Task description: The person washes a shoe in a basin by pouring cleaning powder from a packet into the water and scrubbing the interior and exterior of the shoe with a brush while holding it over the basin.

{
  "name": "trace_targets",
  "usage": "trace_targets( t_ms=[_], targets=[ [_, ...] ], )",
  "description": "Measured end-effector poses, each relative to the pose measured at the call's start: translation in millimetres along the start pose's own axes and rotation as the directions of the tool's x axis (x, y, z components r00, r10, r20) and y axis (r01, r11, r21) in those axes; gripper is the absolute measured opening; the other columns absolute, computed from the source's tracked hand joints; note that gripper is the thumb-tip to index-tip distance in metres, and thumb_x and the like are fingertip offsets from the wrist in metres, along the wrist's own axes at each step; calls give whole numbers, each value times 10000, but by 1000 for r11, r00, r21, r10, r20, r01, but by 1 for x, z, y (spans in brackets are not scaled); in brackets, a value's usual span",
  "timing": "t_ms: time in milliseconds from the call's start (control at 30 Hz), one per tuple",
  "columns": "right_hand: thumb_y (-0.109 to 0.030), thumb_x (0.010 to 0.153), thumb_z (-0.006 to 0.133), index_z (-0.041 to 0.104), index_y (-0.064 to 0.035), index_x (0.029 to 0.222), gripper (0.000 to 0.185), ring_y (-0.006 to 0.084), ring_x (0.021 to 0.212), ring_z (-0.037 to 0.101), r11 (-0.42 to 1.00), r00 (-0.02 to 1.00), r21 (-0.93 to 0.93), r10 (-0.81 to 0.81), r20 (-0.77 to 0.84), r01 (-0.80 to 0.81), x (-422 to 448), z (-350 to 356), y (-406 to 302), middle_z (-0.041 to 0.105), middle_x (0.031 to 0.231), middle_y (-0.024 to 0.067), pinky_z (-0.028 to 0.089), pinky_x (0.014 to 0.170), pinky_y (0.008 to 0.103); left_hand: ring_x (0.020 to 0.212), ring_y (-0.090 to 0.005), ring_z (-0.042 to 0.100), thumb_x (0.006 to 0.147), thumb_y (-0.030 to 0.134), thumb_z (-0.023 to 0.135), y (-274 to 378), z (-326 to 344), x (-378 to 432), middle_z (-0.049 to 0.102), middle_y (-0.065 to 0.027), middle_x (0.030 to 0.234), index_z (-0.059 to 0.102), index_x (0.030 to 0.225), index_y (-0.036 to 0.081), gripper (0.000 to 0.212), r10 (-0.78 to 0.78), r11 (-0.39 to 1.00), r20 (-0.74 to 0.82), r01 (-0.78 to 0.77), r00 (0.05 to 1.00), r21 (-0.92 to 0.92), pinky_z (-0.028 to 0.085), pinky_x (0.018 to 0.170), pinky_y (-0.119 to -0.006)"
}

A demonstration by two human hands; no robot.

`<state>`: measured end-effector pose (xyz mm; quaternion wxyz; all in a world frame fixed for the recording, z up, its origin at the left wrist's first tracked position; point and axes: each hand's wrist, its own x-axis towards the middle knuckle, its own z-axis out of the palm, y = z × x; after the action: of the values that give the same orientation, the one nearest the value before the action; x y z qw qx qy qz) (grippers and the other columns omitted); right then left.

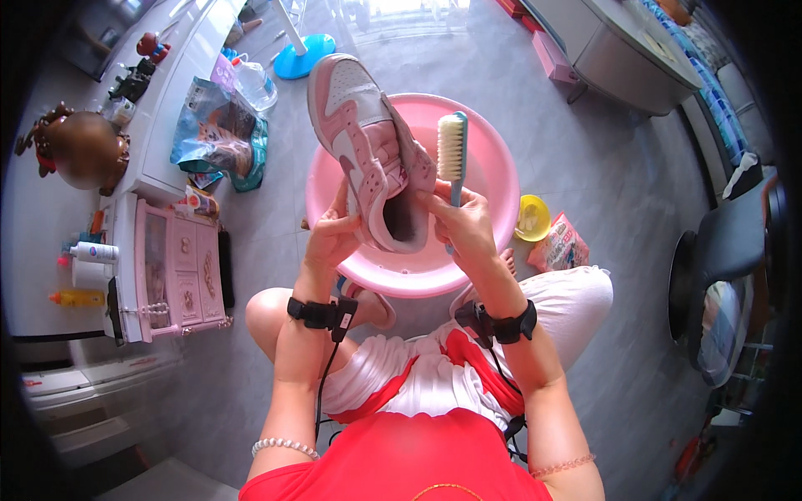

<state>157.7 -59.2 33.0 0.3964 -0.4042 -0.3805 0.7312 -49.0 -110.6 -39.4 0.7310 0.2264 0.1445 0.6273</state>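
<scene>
A pink and white sneaker (357, 141) without laces is held up over a pink plastic basin (495, 169), its toe pointing away from me. My left hand (335, 235) grips the left side of its heel. With my right hand (463, 222) I pinch the right side of the shoe near the collar. The same hand holds a scrubbing brush (452, 150) upright, its pale bristles facing the shoe and its handle blue-grey. The shoe's tongue (385, 150) shows inside the open throat. The basin's inside is pale pink; whether it holds water I cannot tell.
To the basin's right stand a yellow bowl (533, 219) and a printed plastic bag (561, 243). On the left are a pet food bag (216, 134), a clear plastic jug (255, 84) and a pink cabinet (188, 269). A blue round stand base (305, 57) lies beyond; a black chair (730, 232) is at right.
</scene>
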Motion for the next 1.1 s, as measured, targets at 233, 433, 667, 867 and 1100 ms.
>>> trace_targets(
  t_ms=[233, 433, 667, 867, 1100],
  targets=[
    [-87, 827, 617, 659, 31, 907, 149, 12, 508, 414, 969, 978, -178, -190, -82, 173, -1, 2, 15, 524, 617, -54, 318, 441, 194, 1304, -220, 305, 668, 89, 763, 5, 30, 3, 275, -104, 1421, 55, 1443, 93, 1050, -49, 919, 70, 18, 996, 393, 314, 1045, -353],
    [-28, 813, 587, 651, 44, 958, 174, 34, 590, 458, 855, 915, -414, -388, -109, 313, 9, 3, 20, 549, 648, -50, 391, 509, 218, 1229, -186, 369, 680, 211, 780, 0, 36, 12, 375, -98, 1323, 190, 1390, 23, 942, -59, 832, -201, 160, 978, 531, 329, 1013, -320],
    [-135, 840, 655, 669, 1, 998, 209, -3, 568, 399, 929, 946, -280, -290, -145, 242, 14, 8, 11, 501, 629, -85, 316, 483, 172, 1112, -193, 470, 664, -42, 521, -21, 57, 18, 475, -111, 1201, 326, 1309, -27, 674, 179, 866, -345, 19, 921, 500, 387, 951, -299],
    [-199, 846, 662, 655, -9, 933, 210, -2, 422, 356, 942, 975, -326, -144, -167, 84, 19, -15, 25, 461, 532, -73, 242, 386, 179, 1116, -206, 466, 633, -45, 565, -24, 66, 18, 447, -125, 1170, 243, 1366, -18, 800, 408, 498, -321, 86, 855, 863, 423, 913, -305],
    [-234, 855, 651, 590, -24, 901, 224, 20, 396, 337, 996, 986, 63, 72, -154, -63, 24, -19, 45, 408, 510, -66, 241, 376, 199, 958, -143, 499, 640, -71, 562, -21, 61, 18, 449, -66, 1056, 276, 1382, 18, 800, 485, 347, -259, 88, 835, 934, 444, 781, -240]
  ],
)
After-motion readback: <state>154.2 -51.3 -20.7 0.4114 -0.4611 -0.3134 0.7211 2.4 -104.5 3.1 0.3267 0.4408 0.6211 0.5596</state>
